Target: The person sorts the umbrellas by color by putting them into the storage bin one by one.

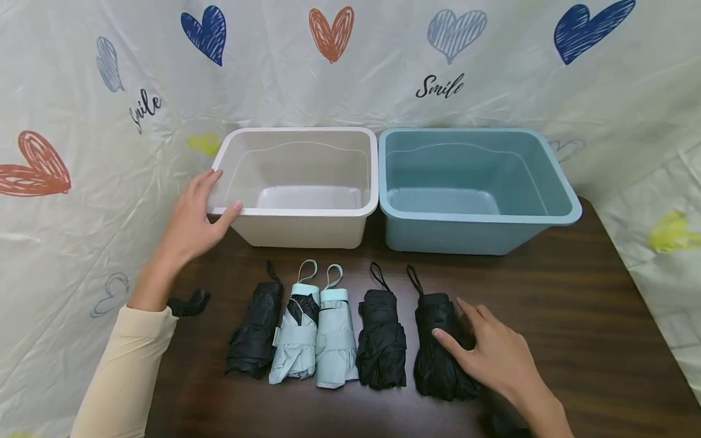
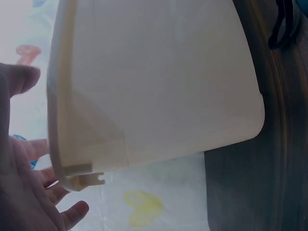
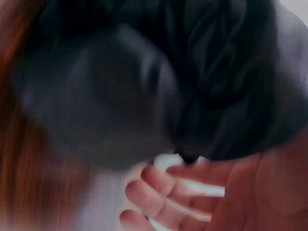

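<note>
My left hand rests at the left end of a cream plastic bin, its fingers touching the rim and its thumb out over the front corner. In the left wrist view the thumb stands apart from the bin wall. Over the rightmost folded black umbrella is my right hand, thumb and fingers spread and loosely bent. The right wrist view is blurred; that umbrella fills its top, with extended fingers below. To its left lie another black umbrella, two pale mint umbrellas and a further black umbrella.
A blue bin stands beside the cream one, rims side by side. Both sit at the back of the dark wooden table. A white sheet printed with hearts hangs behind. Wrist loops on the umbrellas point toward the bins.
</note>
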Action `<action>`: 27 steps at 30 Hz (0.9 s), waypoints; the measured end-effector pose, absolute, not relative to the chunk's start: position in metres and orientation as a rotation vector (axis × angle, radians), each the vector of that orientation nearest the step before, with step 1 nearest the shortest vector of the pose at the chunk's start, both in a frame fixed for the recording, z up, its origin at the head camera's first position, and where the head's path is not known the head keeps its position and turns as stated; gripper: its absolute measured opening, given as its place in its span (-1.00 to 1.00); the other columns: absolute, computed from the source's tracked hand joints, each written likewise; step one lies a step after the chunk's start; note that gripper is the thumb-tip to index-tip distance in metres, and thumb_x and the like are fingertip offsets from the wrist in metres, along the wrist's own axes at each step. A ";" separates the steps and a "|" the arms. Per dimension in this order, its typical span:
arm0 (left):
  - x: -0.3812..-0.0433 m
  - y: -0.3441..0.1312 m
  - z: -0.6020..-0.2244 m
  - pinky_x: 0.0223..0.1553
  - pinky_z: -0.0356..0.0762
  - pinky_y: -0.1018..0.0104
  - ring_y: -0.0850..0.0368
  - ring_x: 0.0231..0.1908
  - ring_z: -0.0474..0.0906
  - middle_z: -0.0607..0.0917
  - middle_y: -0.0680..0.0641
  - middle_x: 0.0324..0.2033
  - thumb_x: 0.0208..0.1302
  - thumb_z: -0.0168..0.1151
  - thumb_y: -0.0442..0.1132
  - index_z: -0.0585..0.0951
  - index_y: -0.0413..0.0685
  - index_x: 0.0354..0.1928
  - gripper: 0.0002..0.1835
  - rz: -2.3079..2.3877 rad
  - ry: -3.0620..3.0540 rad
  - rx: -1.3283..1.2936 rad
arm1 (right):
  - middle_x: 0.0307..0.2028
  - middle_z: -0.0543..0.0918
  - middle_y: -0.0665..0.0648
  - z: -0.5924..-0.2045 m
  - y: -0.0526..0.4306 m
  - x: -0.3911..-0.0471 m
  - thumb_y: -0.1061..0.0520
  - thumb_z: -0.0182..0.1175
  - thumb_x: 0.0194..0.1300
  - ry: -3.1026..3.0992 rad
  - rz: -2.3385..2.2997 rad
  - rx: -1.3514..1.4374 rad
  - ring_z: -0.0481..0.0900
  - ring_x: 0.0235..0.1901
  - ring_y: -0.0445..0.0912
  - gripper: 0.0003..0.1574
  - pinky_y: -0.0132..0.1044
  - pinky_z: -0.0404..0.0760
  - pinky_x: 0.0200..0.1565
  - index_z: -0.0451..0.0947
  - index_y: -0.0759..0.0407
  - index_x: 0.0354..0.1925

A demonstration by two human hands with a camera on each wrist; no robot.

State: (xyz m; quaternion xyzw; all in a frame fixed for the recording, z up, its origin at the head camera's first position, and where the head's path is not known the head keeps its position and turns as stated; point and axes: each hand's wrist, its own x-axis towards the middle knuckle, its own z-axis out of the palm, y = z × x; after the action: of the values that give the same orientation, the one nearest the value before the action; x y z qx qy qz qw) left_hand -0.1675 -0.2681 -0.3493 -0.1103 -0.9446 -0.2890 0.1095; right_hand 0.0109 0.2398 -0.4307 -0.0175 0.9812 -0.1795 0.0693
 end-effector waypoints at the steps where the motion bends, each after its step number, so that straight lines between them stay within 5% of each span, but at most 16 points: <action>1: -0.169 -0.269 -0.348 0.52 0.07 -0.46 -0.44 0.57 0.12 0.21 -0.34 0.61 0.44 0.24 0.16 0.23 -0.13 0.64 -0.11 -0.836 -2.799 -0.320 | 0.06 0.69 0.27 -0.430 0.237 0.011 -0.58 0.22 0.32 2.949 -0.552 -0.028 0.68 -0.30 0.00 0.15 -0.03 0.57 -0.44 0.44 0.22 0.47; 10: -0.186 -0.278 -0.347 0.52 0.06 -0.45 -0.46 0.55 0.09 0.19 -0.38 0.59 0.43 0.21 0.24 0.16 -0.20 0.65 -0.02 -0.770 -2.858 -0.351 | 0.29 0.59 0.56 -0.427 0.227 0.011 -0.66 0.20 0.26 2.768 -0.618 0.106 0.65 0.14 0.46 0.37 0.39 0.65 0.05 0.36 0.46 0.45; 20: -0.205 -0.281 -0.350 0.53 0.00 -0.40 -0.47 0.51 0.12 0.24 -0.44 0.53 0.42 0.17 0.28 0.19 -0.36 0.59 0.01 -0.752 -2.812 -0.419 | 0.21 0.62 0.61 -0.422 0.231 0.002 -0.73 0.25 0.12 2.657 -0.566 0.194 0.74 -0.02 0.39 0.53 0.30 0.70 -0.10 0.29 0.47 0.49; 27: -0.207 -0.284 -0.357 0.54 0.00 -0.47 -0.48 0.57 0.09 0.15 -0.41 0.60 0.41 0.22 0.19 0.09 -0.33 0.63 0.02 -0.801 -2.841 -0.443 | 0.11 0.73 0.46 -0.429 0.226 0.010 -0.61 0.36 0.14 2.629 -0.661 0.228 0.78 -0.12 0.22 0.40 0.15 0.73 -0.17 0.34 0.45 0.45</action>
State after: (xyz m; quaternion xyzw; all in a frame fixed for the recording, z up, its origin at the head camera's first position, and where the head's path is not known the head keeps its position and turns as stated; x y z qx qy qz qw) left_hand -0.2066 -0.2842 -0.3574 -0.1481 -0.9489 -0.2674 0.0781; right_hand 0.0104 0.2259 -0.4290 0.0820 0.9450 -0.2377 0.2092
